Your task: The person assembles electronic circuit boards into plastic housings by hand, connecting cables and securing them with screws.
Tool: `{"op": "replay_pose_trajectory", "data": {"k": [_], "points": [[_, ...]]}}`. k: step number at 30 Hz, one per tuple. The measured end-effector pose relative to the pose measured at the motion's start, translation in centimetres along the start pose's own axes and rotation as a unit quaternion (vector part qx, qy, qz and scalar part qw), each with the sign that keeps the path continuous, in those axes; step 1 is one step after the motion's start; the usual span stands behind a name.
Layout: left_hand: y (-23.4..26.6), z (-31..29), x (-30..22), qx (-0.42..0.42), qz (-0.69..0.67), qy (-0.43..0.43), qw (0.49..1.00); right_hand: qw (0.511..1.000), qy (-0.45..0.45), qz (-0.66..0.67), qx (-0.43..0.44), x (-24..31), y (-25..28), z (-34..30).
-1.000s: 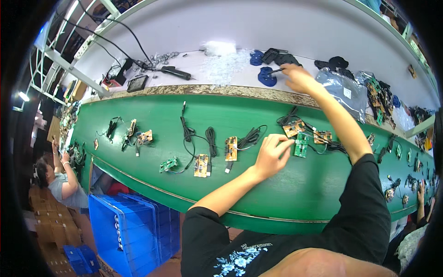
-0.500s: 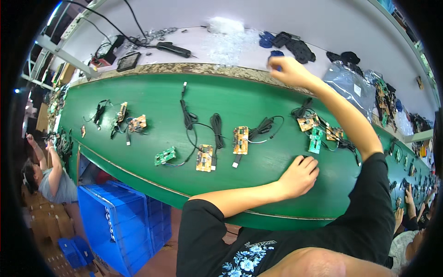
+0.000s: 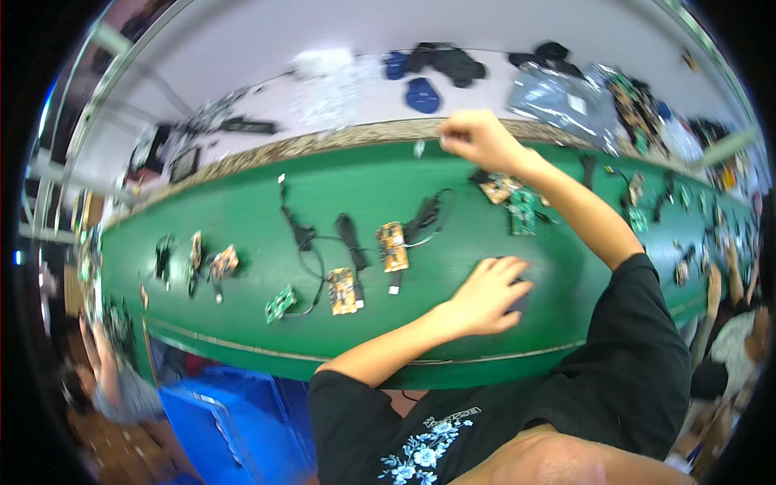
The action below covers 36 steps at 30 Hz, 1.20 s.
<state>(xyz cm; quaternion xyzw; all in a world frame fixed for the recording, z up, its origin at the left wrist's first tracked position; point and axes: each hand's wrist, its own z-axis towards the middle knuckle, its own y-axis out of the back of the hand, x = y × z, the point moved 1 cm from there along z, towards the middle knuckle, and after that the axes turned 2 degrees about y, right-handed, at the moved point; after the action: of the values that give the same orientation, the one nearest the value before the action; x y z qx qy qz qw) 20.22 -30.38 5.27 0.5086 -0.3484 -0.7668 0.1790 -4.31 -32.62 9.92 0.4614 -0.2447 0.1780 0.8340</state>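
My left hand (image 3: 487, 297) rests low over the bench, its fingers and thumb around the edge of a dark flat piece (image 3: 520, 304); most of that piece is hidden. My right hand (image 3: 478, 139) is raised near the bench's far edge, fingertips closed in a pinch. What they hold is blurred. A small pale, see-through bit (image 3: 419, 149) shows just left of those fingertips. Under the right forearm lie a green circuit board (image 3: 523, 212) and a tan circuit board (image 3: 499, 188). Left of my left hand is another tan board (image 3: 393, 246) with a coiled black cable (image 3: 423, 218).
More boards with cables lie leftward, including a tan board (image 3: 342, 291) and a green board (image 3: 280, 305). On the back ledge are a blue oval piece (image 3: 423, 96), black pieces (image 3: 457, 65), clear plastic bits (image 3: 327, 97) and a plastic bag (image 3: 558, 97). A blue crate (image 3: 214, 416) stands below left.
The view has shifted to the right. My right hand has come back from beside the blue piece on the ledge, toward the bench. My left hand's fingers have spread around the dark piece.
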Motion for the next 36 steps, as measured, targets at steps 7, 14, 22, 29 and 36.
{"op": "replay_pose_trajectory", "data": {"k": [7,14,22,29,36], "points": [[2.6,1.7,-0.7,0.123,0.015,-0.013,0.992,0.965,-0.260,0.000,-0.037,8.8,8.7,-24.2],[-1.5,2.8,-4.1,-0.038,0.118,0.116,0.985,0.973,-0.191,-0.112,-0.063,11.0,8.4,-30.0],[1.4,-0.1,-4.3,0.074,0.057,0.043,0.995,0.983,-0.166,-0.079,0.012,9.0,9.3,-29.9],[-3.4,4.1,-3.9,-0.088,0.144,0.165,0.972,0.984,-0.150,-0.090,-0.015,6.6,8.3,-29.0],[-0.5,2.9,-1.2,-0.009,0.022,0.050,0.998,0.991,-0.121,0.005,-0.056,9.4,7.3,-28.8]]}}
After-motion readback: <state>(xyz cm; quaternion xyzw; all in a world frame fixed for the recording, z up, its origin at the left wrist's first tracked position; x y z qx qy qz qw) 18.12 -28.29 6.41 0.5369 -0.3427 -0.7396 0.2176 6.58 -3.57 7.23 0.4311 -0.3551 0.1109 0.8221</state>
